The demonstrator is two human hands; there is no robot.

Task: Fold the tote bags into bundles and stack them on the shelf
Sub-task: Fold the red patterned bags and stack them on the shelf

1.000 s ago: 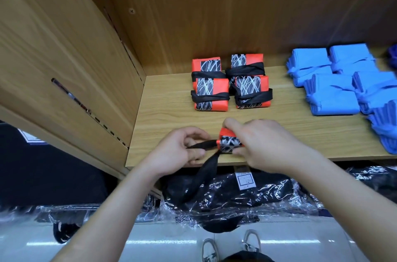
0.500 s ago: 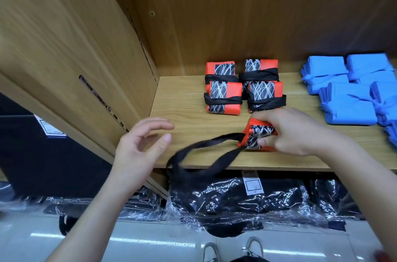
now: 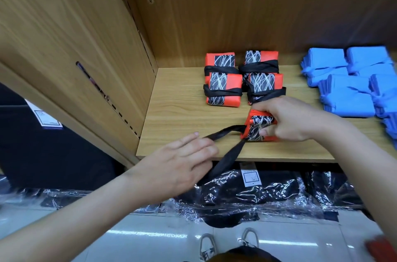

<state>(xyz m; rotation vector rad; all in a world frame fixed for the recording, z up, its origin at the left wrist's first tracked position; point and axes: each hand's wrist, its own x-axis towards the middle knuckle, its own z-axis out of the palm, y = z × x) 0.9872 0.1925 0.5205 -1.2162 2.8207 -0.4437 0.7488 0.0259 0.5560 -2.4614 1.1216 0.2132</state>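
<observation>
a folded orange tote bag bundle [image 3: 258, 125] with a black-and-white scribble panel was held near the front of the wooden shelf [image 3: 182, 115], just in front of the four finished orange bundles [image 3: 223, 90] that were tied with black straps. it was clasped by the right grip [image 3: 292, 120], with the fingers curled over its top and the thumb pressed on its near face. its black strap [image 3: 225, 133] was trailed leftward in two strands, one of them over the shelf's front edge. the left grip [image 3: 178, 167] was laid across that strap with fingers straight and close together; whether the thumb was hooked under could not be told. blue bundles [image 3: 348, 98] were stacked at the shelf's right. plastic-wrapped black bags [image 3: 247, 195] were seen below the shelf.
</observation>
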